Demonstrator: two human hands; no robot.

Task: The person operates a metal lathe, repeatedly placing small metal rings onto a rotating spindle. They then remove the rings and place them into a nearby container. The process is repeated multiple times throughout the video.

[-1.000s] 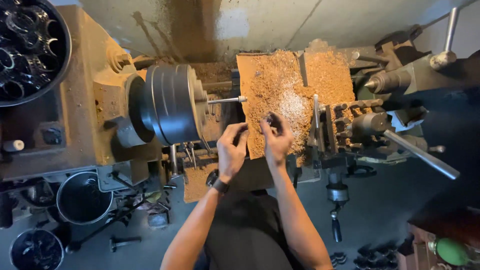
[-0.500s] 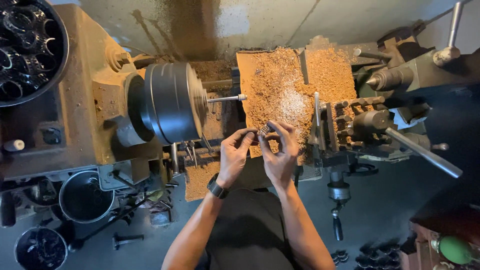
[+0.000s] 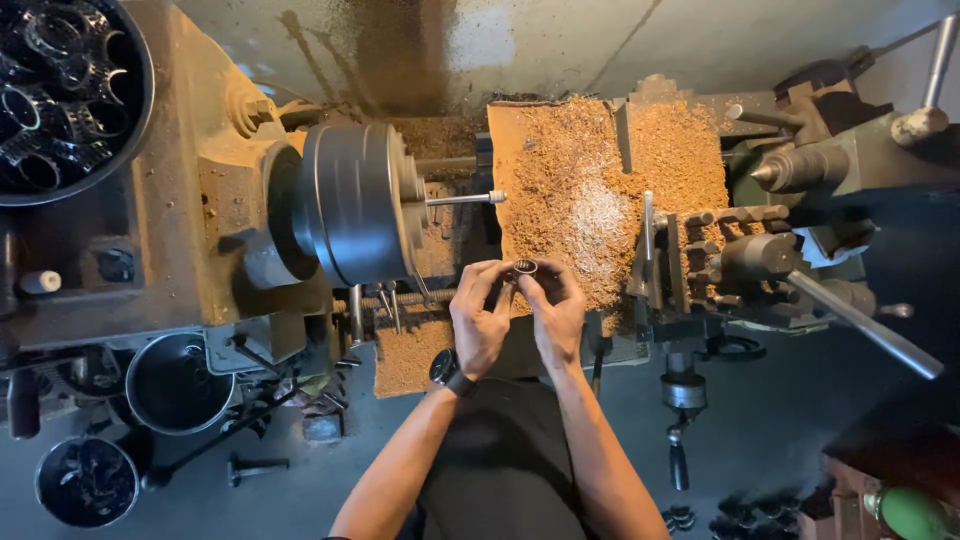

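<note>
A dim metal workshop, seen from above: an old lathe (image 3: pixel 300 230) runs across the view over a dark floor, its bed buried under tan swarf (image 3: pixel 600 190).

A small metal ring (image 3: pixel 525 267) sits in front of the lathe's chuck (image 3: pixel 350 205), held up between both hands just below and to the right of the thin spindle rod (image 3: pixel 465 198) that juts from the chuck face. The left hand (image 3: pixel 478 320) pinches the ring's left edge with thumb and forefinger, the other fingers curled loosely beneath. The right hand (image 3: pixel 555 310) closes on the ring's right edge with its fingertips. Both grips are narrow, fingertips nearly meeting around the ring, and neither hand holds anything else. The ring's opening seems to face up toward the camera, so its axis looks roughly at right angles to the rod, which runs left to right; the ring is too small to be sure of this. The left hand is the nearer to the chuck and the rod tip.

Right of the chuck, past the swarf, stand the tool post (image 3: pixel 700 250) with a long handle (image 3: pixel 860 325), and the pointed tailstock centre (image 3: pixel 790 170). Left of the chuck, a round black tub of dark rings (image 3: pixel 60 90) sits on the headstock, and buckets (image 3: pixel 175 385) stand below.

The ring's inner surface, its thickness and any threading cannot be made out, and the fingers cover most of its rim.
</note>
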